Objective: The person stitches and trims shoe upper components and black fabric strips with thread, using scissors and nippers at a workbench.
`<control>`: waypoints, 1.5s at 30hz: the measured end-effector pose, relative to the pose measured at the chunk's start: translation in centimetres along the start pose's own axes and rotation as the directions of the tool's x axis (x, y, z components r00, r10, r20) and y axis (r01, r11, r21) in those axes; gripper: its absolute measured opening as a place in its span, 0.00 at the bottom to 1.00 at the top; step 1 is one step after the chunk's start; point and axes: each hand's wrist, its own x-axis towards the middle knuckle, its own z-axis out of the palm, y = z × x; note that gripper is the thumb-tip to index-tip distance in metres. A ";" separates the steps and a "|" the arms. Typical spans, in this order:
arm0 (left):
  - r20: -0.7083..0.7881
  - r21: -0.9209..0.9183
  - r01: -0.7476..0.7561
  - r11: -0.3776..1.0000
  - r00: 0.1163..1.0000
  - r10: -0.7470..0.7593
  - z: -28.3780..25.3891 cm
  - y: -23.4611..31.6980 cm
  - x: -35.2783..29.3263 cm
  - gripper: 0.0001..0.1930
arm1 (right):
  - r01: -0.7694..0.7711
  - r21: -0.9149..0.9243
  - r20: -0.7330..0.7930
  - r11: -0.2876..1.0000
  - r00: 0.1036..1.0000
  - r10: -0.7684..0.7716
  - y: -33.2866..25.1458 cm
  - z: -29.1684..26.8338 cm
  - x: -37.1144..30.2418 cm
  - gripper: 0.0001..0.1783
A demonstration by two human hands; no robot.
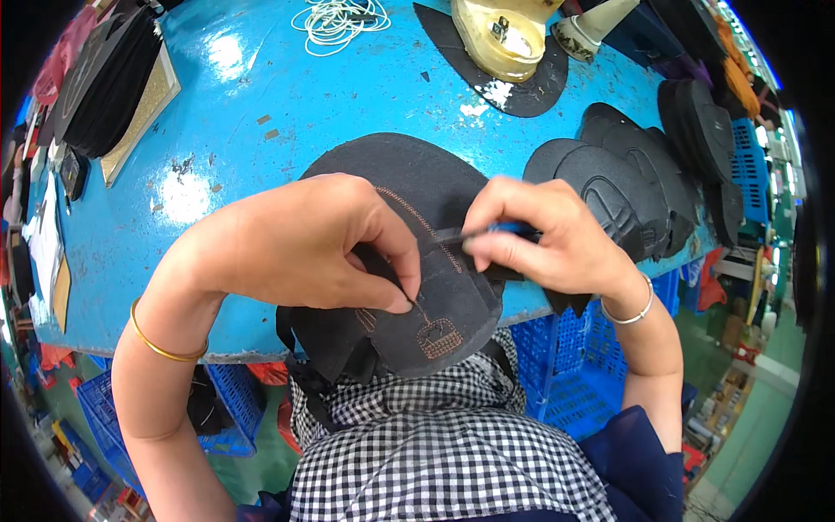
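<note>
A black rounded panel (396, 161) with orange-brown stitching lies over the near table edge and my lap. My left hand (317, 248) is closed in a pinch low over the panel, beside a stitched patch. What its fingertips hold is too small to make out; a thin orange-brown line runs from them to the patch. In my right hand (539, 230) is a small slim tool (513, 229), dark at the tip with a blue part. That tip reaches left over the stitched line on the panel. My fingers hide most of the tool, so its exact kind does not show.
Black moulded panels (609, 187) are piled at the right of the blue table (261, 87). A stack of black sheets (109, 83) stands far left. White cord (335, 26) and a cream-coloured container (496, 52) lie at the back. Blue crates (565, 365) stand below the edge.
</note>
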 end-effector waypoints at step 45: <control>-0.426 -0.060 0.056 0.997 0.902 -0.076 -0.7 -1.5 -3.1 0.06 | 0.107 -0.531 0.019 0.841 0.993 -0.115 -3.6 1.1 2.2 0.14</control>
